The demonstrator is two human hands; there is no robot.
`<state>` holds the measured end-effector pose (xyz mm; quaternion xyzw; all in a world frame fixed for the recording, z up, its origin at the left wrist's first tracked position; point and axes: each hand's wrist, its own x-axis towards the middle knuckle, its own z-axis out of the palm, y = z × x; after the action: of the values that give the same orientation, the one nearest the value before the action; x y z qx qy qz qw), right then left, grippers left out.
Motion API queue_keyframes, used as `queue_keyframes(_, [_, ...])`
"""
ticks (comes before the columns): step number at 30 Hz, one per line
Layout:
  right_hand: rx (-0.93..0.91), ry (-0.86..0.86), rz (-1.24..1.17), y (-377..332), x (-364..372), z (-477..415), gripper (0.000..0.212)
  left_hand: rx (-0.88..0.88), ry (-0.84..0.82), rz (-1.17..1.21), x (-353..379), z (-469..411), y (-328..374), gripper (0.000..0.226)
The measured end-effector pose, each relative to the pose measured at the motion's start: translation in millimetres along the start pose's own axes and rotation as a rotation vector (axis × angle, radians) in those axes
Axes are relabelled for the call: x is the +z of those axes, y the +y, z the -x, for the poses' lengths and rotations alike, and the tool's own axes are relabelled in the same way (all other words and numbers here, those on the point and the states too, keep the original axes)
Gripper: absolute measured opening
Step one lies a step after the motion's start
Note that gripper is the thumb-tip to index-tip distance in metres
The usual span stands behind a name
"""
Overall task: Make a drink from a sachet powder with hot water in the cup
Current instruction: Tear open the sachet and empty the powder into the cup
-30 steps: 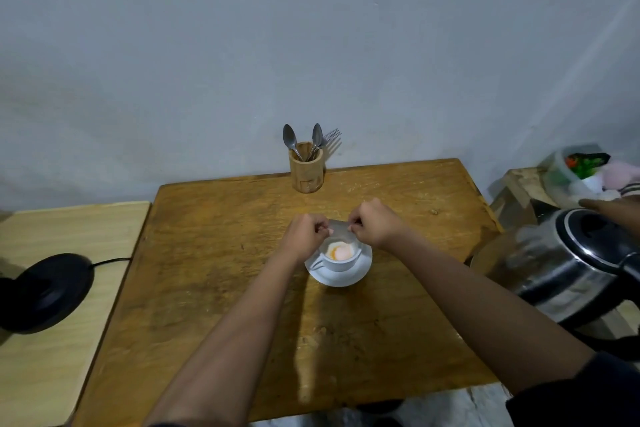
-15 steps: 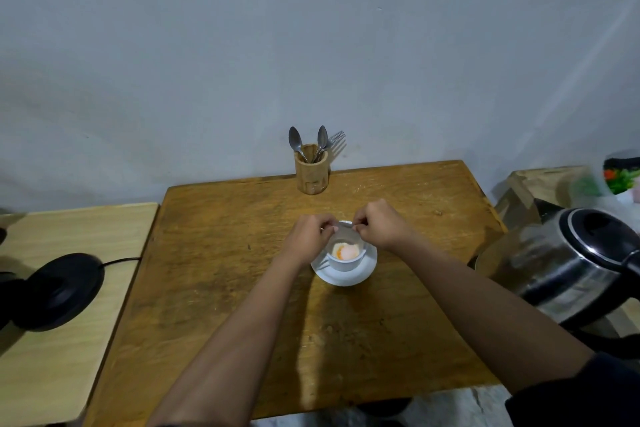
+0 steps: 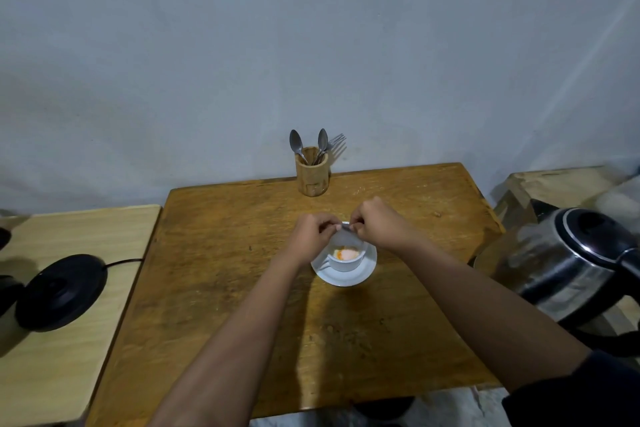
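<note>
A white cup (image 3: 346, 263) stands on a white saucer (image 3: 360, 277) in the middle of the wooden table (image 3: 242, 253). Orange and white powder (image 3: 345, 253) lies in the cup. Just above the cup's far rim my left hand (image 3: 313, 234) and my right hand (image 3: 375, 224) pinch the two ends of a small silvery sachet (image 3: 344, 227). Its lower part hangs over the cup and looks pale and blurred. A steel electric kettle (image 3: 568, 260) with a black lid sits at the right, off the table.
A wooden holder (image 3: 311, 172) with two spoons and a fork stands at the table's far edge against the wall. The black kettle base (image 3: 60, 291) with its cord rests on a lighter side table (image 3: 69, 357) at the left. A wooden box (image 3: 554, 184) is behind the kettle.
My hands have stayed over the cup holding the sachet, drawing slightly closer together. The view has shifted a little to the left, so the bag at the far right has left the frame.
</note>
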<state>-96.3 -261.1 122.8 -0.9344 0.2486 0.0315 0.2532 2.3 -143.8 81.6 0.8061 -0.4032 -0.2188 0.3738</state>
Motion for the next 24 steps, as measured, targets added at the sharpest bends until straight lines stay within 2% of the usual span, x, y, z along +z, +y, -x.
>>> queue_keyframes(5, [-0.010, -0.033, -0.016, 0.1, 2.7, 2.0, 0.015, -0.013, 0.011, 0.032, 0.8, 0.4, -0.3, 0.019])
queue_keyframes(9, [0.046, 0.043, -0.023, 1.4, 3.5, 0.8, 0.018, -0.020, -0.010, 0.028, 3.0, -0.8, 0.0, 0.019])
queue_keyframes(13, [0.006, -0.033, -0.068, 4.2, 5.0, 0.3, 0.014, -0.032, -0.014, 0.013, 2.3, -3.1, 0.2, 0.019])
queue_keyframes(17, [0.059, 0.055, -0.072, 8.0, 7.6, -0.9, 0.018, -0.017, -0.019, -0.004, 2.6, -6.1, 3.4, 0.019])
queue_keyframes(24, [0.068, 0.015, -0.063, 15.1, 10.0, -4.2, 0.009, -0.025, -0.007, 0.029, 2.8, -11.8, 1.7, 0.017])
